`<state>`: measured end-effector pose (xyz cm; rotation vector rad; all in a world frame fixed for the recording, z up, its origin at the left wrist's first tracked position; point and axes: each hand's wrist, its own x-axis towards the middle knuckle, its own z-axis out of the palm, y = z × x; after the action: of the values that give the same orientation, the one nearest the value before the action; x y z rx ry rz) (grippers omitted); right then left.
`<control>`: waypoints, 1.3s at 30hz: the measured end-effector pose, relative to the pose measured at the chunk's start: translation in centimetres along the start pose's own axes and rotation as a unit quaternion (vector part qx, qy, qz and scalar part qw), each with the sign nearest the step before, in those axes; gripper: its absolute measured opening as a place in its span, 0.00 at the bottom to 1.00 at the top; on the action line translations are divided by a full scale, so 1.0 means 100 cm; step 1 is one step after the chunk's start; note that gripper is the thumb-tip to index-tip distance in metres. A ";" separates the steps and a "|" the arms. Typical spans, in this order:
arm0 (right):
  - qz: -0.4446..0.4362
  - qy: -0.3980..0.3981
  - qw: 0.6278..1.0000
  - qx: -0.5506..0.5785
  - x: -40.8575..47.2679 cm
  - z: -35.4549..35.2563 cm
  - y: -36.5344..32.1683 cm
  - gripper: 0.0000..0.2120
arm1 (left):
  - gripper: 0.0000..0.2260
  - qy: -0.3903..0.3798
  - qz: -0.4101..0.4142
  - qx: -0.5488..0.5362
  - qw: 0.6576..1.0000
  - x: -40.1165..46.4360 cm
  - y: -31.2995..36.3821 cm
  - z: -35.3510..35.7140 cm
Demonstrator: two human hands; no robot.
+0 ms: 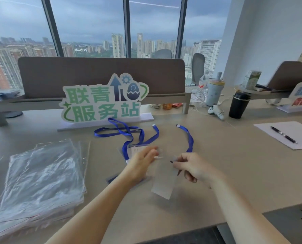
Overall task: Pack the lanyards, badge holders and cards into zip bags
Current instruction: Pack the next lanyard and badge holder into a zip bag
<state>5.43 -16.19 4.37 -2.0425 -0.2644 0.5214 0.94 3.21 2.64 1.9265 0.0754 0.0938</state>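
Observation:
A clear badge holder (163, 184) hangs over the desk, pinched at its top by my right hand (192, 167). A blue lanyard (189, 138) runs from that hand up to a white end clip. My left hand (143, 162) reaches across with fingers spread; it touches the holder's top edge, and its grip is unclear. Behind it lie more blue lanyards (125, 132) in a loose tangle and a white card (137, 150). A stack of clear zip bags (39, 175) lies at the left.
A green and white sign (102, 101) stands behind the lanyards, before a brown divider (101, 74). At the right lie a sheet of paper (287, 134) with a pen, a black cup (239, 106), a pale bottle (214, 92) and a small panda toy (216, 110).

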 end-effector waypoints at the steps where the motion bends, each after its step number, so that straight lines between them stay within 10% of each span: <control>1: -0.022 -0.002 1.000 0.016 -0.007 -0.008 -0.006 0.07 | 0.17 -0.017 -0.005 -0.076 0.997 0.001 0.007 -0.003; 6: -0.104 -0.043 0.972 0.207 -0.036 -0.036 -0.043 0.07 | 0.22 -0.127 -0.015 -0.282 0.951 0.001 0.034 0.003; 14: -0.107 0.050 0.912 0.393 -0.046 -0.048 -0.073 0.07 | 0.15 -0.137 0.048 -0.186 0.972 -0.016 0.049 0.018; 17: -0.146 0.160 0.924 0.316 -0.040 -0.045 -0.076 0.07 | 0.14 -0.127 0.041 -0.107 0.985 -0.023 0.048 0.014; 22: -0.255 0.334 0.899 -0.125 -0.035 -0.041 -0.069 0.07 | 0.11 -0.100 0.063 0.019 0.993 -0.040 0.063 -0.011; 25: -0.241 0.254 0.922 -0.167 -0.039 -0.046 -0.065 0.09 | 0.06 -0.040 0.135 0.136 0.981 -0.040 0.077 -0.038; 29: -0.202 -0.007 0.976 0.081 -0.051 -0.050 -0.065 0.07 | 0.08 0.015 0.154 0.101 0.983 -0.037 0.096 -0.063; 33: -0.203 -0.135 0.914 0.326 -0.055 -0.028 -0.068 0.17 | 0.13 -0.012 0.111 -0.053 0.992 -0.042 0.087 -0.064; 39: -0.201 -0.087 0.841 0.495 -0.050 0.020 -0.088 0.05 | 0.13 -0.025 0.075 -0.155 0.985 -0.057 0.064 -0.040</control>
<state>0.29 -12.23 12.35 -0.8908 -0.4124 0.4387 -5.07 4.17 9.91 1.6203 -0.1121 0.1482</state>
